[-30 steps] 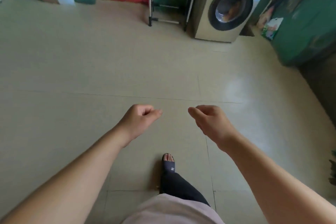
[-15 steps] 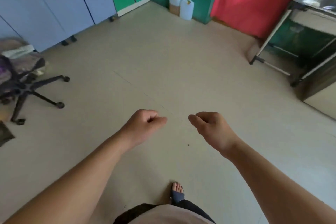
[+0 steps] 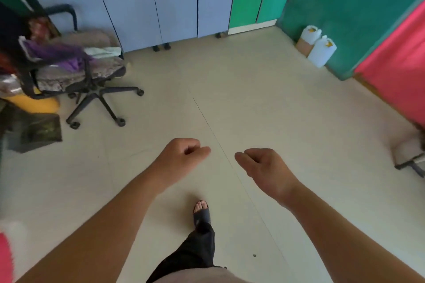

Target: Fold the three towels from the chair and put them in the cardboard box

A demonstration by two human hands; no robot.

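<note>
A black office chair (image 3: 92, 89) stands at the left on the beige floor. On its seat lie a purple towel (image 3: 57, 55), a brownish towel (image 3: 87, 38) and a pale whitish towel (image 3: 103, 50). My left hand (image 3: 181, 158) and my right hand (image 3: 264, 167) hang in front of me over bare floor, both curled into loose fists with nothing in them. They are well to the right of the chair and apart from it. No cardboard box is in sight.
Blue cabinets (image 3: 161, 4) line the far wall behind the chair. Two white jugs (image 3: 319, 46) stand by the green wall, a red curtain (image 3: 400, 57) at the right. A yellow object (image 3: 32, 103) and a dark bag (image 3: 36, 131) lie left of the chair. My sandalled foot (image 3: 202, 212) is on the floor.
The view has swung left: the washing machine and rack left the frame, and the chair with towels and the blue cabinets came closer. Both hands stay curled and hold nothing.
</note>
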